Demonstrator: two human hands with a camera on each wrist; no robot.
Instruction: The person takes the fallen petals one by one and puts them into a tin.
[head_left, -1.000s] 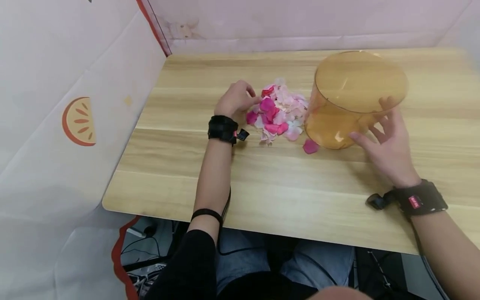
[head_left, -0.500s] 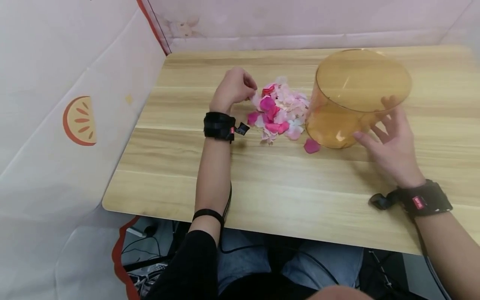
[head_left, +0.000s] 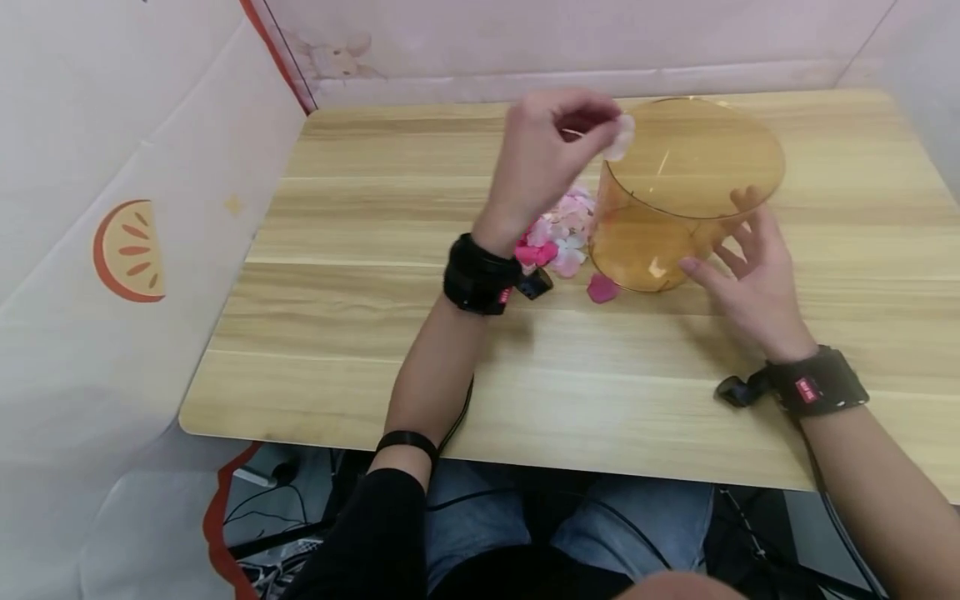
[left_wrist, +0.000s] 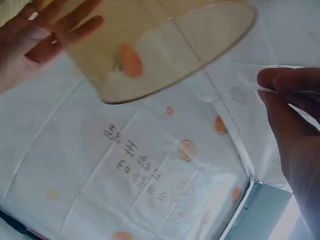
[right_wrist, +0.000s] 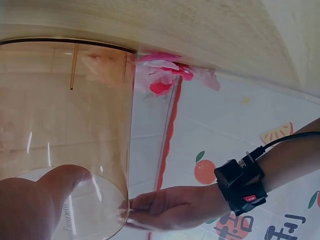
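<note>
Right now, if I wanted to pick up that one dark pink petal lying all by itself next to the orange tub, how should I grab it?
Pinch the lone dark pink petal by its near edge, coming straight down from above on the side toward you. It lies flat on the table, so two fingers probably work best. The amber tub stands just behind it, and the right hand rests on the tub's right side, so both of those ways look crowded.

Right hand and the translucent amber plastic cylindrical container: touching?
Touching. The head view shows the right hand with spread fingers against the translucent amber plastic cylindrical container wall.
</note>
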